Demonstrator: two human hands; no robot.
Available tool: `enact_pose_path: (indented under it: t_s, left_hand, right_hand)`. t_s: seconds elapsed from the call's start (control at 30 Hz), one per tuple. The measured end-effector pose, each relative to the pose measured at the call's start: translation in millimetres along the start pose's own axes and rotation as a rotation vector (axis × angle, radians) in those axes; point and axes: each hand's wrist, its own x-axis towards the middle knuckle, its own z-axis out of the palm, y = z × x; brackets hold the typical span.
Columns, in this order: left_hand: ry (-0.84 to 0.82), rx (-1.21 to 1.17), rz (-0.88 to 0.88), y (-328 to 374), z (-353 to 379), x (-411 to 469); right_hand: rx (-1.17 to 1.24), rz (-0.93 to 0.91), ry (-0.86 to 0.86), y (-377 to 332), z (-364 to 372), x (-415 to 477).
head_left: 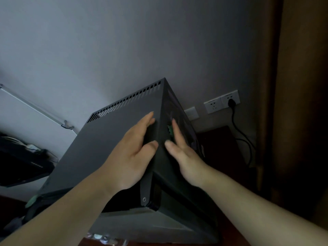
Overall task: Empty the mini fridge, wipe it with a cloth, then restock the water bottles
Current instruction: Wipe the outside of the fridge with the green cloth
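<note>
The main risk is judged to lie in the grip: neither hand is closed round anything, so if the mini fridge [110,150] is to be turned or pulled forward on the worktop [234,237], the palms could slide off the smooth dark casing and the unit could jerk or tip. A second risk is posed by the black cable [237,132], which is plugged into the wall socket [230,99] and hangs looped to the right of the fridge. It could be strained or pulled out if the fridge were shifted far from the wall. The right-hand face appears dark and glazed, with something green dimly seen behind it; if that face is the door, it could swing out under pressure at the corner.

The fridge stands in the middle of the view, close to the wall, its vented top edge furthest away. The left hand [131,162] is laid flat on the top, fingers [148,118] extended towards the right edge and thumb spread along it. The right hand [186,157] is pressed against the right-hand face, fingers [175,128] straight and released, grasping nothing.
</note>
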Motion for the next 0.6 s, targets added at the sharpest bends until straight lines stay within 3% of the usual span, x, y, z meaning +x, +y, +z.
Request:
enact_pose_path:
  t_s: [0.17,0.27,0.43,0.6]
  left_hand:
    - [-0.098,0.134,0.032,-6.3,-19.3,19.0]
    - [-0.129,0.243,0.068,-16.1,-30.3,42.2]
    - [-0.189,0.322,0.198,-26.6,-41.2,79.1]
    - [-0.216,0.391,0.172,-39.9,-38.5,96.8]
  right_hand:
    - [-0.176,0.007,-0.077,13.9,-1.5,-17.2]
    - [-0.066,0.115,-0.054,20.9,-10.7,4.2]
    - [-0.117,0.051,-0.015,-6.9,-16.8,40.4]
    - [-0.085,0.103,-0.006,25.4,-19.7,33.8]
